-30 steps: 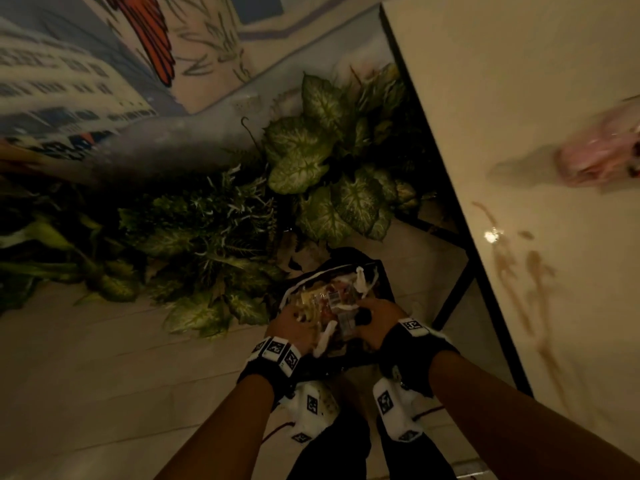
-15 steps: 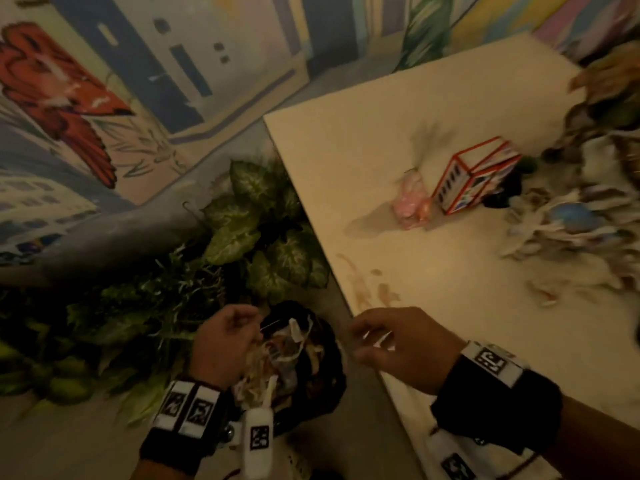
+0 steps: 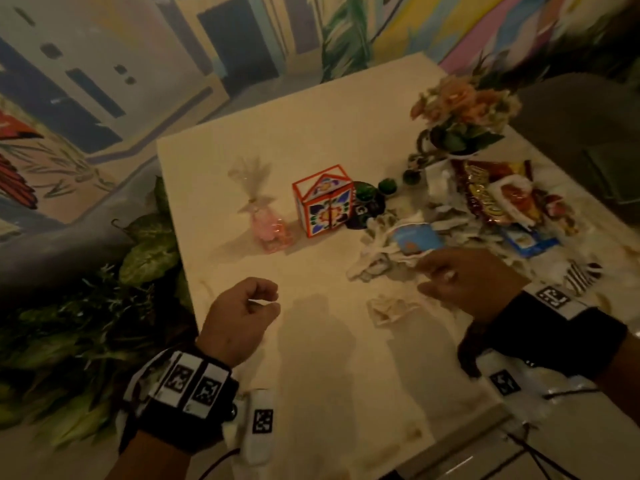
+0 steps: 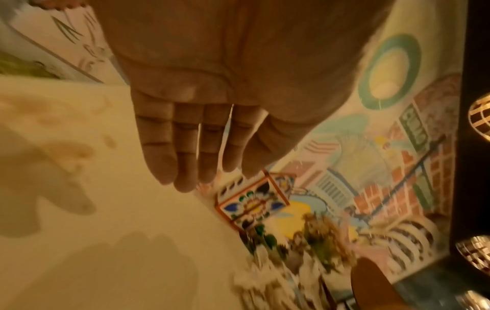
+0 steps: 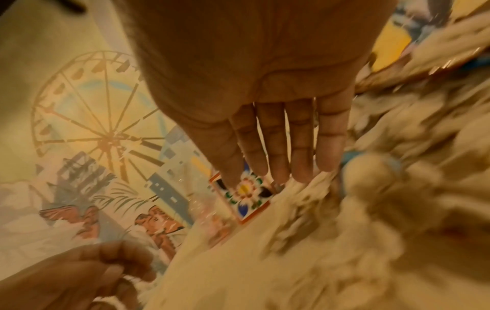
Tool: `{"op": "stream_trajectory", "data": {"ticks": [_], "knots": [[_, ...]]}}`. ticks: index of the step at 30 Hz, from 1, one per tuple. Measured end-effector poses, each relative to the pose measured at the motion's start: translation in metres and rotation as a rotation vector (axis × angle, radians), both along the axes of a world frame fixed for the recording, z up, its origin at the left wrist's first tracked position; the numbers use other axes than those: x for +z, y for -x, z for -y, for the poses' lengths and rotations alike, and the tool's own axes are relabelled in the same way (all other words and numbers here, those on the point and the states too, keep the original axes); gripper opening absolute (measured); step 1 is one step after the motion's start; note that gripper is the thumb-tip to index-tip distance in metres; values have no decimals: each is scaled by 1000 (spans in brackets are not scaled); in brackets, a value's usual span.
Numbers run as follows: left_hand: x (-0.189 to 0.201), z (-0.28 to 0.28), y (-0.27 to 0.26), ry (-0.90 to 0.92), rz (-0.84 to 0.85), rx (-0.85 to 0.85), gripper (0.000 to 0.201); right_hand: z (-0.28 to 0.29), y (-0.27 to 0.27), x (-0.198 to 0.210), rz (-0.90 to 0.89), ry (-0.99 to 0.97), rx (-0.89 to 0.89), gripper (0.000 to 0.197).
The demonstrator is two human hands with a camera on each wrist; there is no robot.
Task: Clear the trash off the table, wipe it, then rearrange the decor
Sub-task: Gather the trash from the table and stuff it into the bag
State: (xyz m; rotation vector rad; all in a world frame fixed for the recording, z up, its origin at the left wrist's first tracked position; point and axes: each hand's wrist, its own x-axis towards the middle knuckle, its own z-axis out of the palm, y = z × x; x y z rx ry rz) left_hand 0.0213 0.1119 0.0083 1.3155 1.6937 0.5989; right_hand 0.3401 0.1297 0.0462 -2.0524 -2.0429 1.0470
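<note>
Trash pile sits on the right half of the surface: crumpled tissues, a blue packet, red-and-gold snack wrappers, another blue pack, plus one loose tissue wad nearer the front edge. Right hand hovers at the near edge of the pile, fingers extended and relaxed per the wrist view, fingertips just at the tissue, nothing held. Left hand is over bare surface to the left, empty; head view shows it loosely curled, wrist view shows fingers fairly straight, so call it relaxed, not gripping. Step in hand looks like grabbing the next batch of trash. Suggest: rake the tissues and blue packet together with the right hand, bring the left in from the other side to cup the load, take the soft stuff first as a bundle so wrappers ride inside it. Pick the loose wad on the way out. Watch the decor: the painted house box, the small green pots and the flower vase stand right against the pile's far edge, so pull toward the body, don't sweep sideways. Pink gift bag is well left of the pile, no risk. Brown stains at the front of the surface wait for the wipe. Motion blur in both wrist views, so contact with the tissue is a judgement, not certain.
</note>
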Motion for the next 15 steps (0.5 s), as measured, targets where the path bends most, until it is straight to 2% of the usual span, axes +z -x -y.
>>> {"op": "stream_trajectory", "data": {"ticks": [3,8,11,15], "knots": [[-3,-12,-39,-7,-121,-140,24,-8,-37,-2,28,-64,-129,33],[-15,-37,-97,-29,-211,-285,47,-14,-72,-26,56,-50,-167,38],[-24,-52,-126,-101,-229,-360,64,-14,-77,-46,60,-41,-168,55],[-38,-75,-158,-116,-330,-497,74,-18,-73,-56,50,-47,-105,76]]}}
